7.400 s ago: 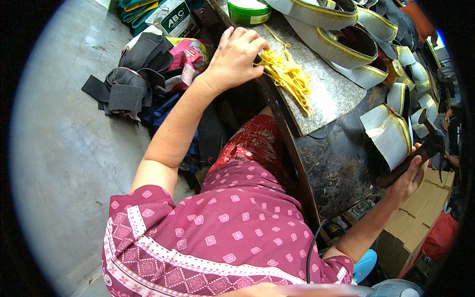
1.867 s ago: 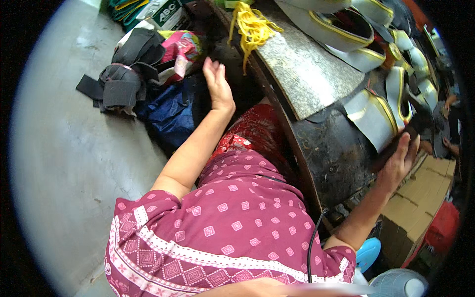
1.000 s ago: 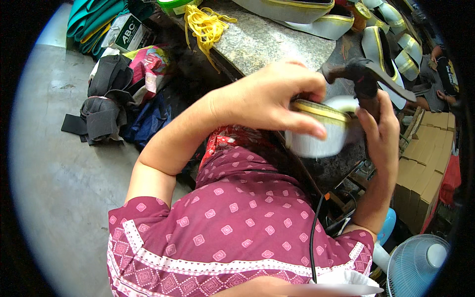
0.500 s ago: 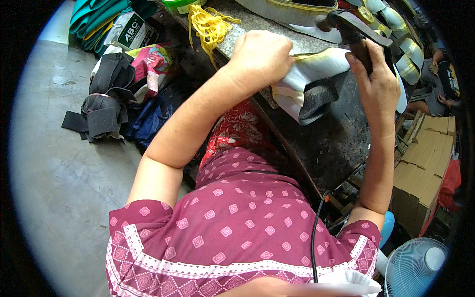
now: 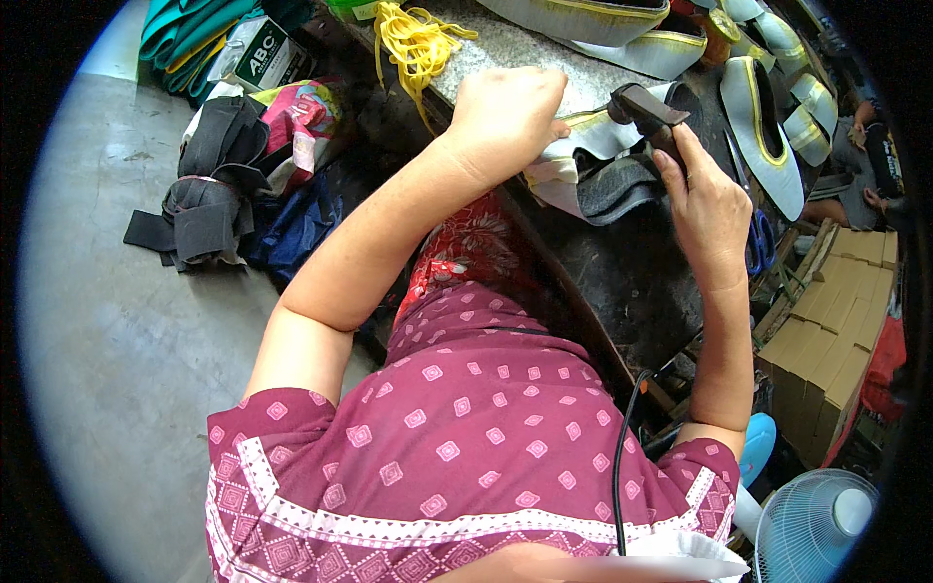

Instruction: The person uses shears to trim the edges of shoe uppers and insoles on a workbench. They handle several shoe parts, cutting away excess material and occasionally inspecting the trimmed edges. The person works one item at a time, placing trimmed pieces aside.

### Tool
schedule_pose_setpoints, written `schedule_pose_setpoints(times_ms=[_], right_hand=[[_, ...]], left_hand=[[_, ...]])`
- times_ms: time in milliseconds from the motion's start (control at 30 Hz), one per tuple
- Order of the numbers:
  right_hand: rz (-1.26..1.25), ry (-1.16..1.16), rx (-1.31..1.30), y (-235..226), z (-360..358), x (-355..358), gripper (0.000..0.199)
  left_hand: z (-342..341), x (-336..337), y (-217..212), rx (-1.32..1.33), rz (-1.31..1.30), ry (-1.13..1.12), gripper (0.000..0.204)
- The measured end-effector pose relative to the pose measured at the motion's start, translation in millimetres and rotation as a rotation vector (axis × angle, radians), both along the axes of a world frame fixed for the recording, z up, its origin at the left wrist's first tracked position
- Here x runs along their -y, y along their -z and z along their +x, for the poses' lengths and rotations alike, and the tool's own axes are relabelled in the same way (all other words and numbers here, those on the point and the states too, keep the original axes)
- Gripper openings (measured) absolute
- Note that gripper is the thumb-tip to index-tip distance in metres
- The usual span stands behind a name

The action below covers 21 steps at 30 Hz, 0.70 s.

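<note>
My left hand [image 5: 507,121] is closed on the edge of a pale grey shoe upper [image 5: 604,136] with a yellowish rim and dark lining. The upper rests on the workbench's near edge, partly hidden by my hand. In my right hand [image 5: 708,219] is a hammer [image 5: 645,105] with a dark head, its handle mostly covered by my fingers. The hammer head is over the upper, close to its rim; whether they touch I cannot tell. A tangle of yellow cord [image 5: 413,44] lies left of my left hand.
More grey shoe uppers [image 5: 768,146] lie at the right and far side of the bench. Blue-handled scissors [image 5: 761,243] are by my right wrist. Cardboard boxes [image 5: 826,321] and a fan [image 5: 816,530] stand at the right. Dark fabric rolls [image 5: 206,209] lie at the left.
My right hand has brought the hammer down and to the left, toward the shoe upper. The scissors and another upper now show at the right. My left hand keeps its grip.
</note>
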State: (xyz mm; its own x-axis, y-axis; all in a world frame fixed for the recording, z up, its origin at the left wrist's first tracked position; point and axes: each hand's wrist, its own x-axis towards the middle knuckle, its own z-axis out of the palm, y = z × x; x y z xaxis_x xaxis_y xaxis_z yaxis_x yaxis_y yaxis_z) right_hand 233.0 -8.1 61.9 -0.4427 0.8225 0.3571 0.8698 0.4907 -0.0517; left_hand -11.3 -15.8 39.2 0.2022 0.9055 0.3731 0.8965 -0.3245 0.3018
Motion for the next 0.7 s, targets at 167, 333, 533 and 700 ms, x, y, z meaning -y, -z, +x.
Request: schedule_pose_setpoints(times_ms=[167,333,533,700], right_hand=[[-0.048,0.026,-0.042,-2.9,7.8,-3.3,0.041],[-0.066,0.003,-0.212,-13.3,4.1,-3.4,0.041],[-0.191,0.113,-0.039,-11.9,-19.2,3.1,0.038],[-0.045,-0.087,-0.444,-20.4,-10.1,5.0,0.041]], left_hand=[[5.6,3.3,11.5,0.056,-0.052,0.06,0.014],[9.7,6.7,14.5,-0.036,0.076,0.096,0.015],[9.4,6.8,17.7,0.045,0.064,0.1,0.012],[9.9,5.7,23.1,0.126,0.107,0.081,0.011]])
